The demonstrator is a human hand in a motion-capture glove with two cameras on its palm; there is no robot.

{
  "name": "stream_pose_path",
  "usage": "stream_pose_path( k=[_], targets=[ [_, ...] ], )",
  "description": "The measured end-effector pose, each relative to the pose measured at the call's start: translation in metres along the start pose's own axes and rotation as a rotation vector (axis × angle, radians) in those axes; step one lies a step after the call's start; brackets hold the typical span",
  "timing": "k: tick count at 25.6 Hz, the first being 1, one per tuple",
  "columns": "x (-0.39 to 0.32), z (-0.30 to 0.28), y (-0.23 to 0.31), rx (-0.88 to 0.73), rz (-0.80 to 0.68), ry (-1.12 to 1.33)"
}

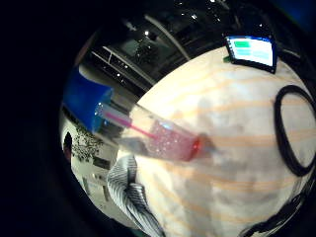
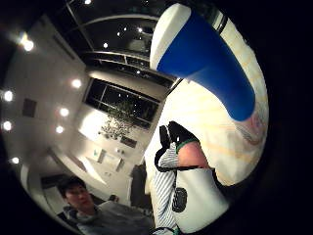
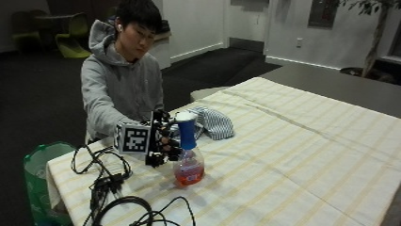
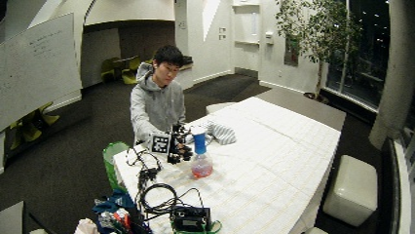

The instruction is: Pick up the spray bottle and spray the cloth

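Note:
A clear spray bottle [image 3: 188,167] with pink liquid and a blue spray head [image 3: 186,129] stands upright on the cream striped tablecloth near the table's corner. My gloved right hand [image 3: 164,141] hovers just left of the bottle's neck, its fingers reaching toward the neck but not wrapped round it. The little finger side palm view shows the whole bottle [image 1: 170,140] a short way from the palm. In the thumb side view the blue head [image 2: 210,63] looms close beside my fingertips [image 2: 181,139]. A grey striped cloth [image 3: 213,123] lies bunched just behind the bottle.
Black cables [image 3: 106,183] trail over the table's near left corner, and a cable loop [image 1: 291,131] lies beside the bottle. A lit screen [image 1: 252,49] sits at the table edge. A green bin [image 3: 37,165] stands on the floor at left. The tablecloth [image 3: 300,155] stretches away to the right.

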State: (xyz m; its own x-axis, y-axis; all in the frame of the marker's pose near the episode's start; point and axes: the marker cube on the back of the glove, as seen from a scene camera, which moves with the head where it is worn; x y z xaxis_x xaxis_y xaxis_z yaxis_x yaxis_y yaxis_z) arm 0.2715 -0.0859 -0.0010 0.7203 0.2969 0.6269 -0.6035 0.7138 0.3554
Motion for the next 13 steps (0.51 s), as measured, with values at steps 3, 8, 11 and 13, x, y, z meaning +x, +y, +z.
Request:
stream_pose_path(
  k=[3, 8, 11, 13],
  targets=[
    [0.000, 0.014, -0.011, -0.013, 0.066, -0.108],
    [-0.004, 0.028, -0.028, -0.045, 0.103, -0.185],
    [-0.008, 0.033, -0.034, -0.077, 0.112, -0.155],
    [-0.012, 0.039, -0.039, -0.109, 0.119, -0.129]
  ],
)
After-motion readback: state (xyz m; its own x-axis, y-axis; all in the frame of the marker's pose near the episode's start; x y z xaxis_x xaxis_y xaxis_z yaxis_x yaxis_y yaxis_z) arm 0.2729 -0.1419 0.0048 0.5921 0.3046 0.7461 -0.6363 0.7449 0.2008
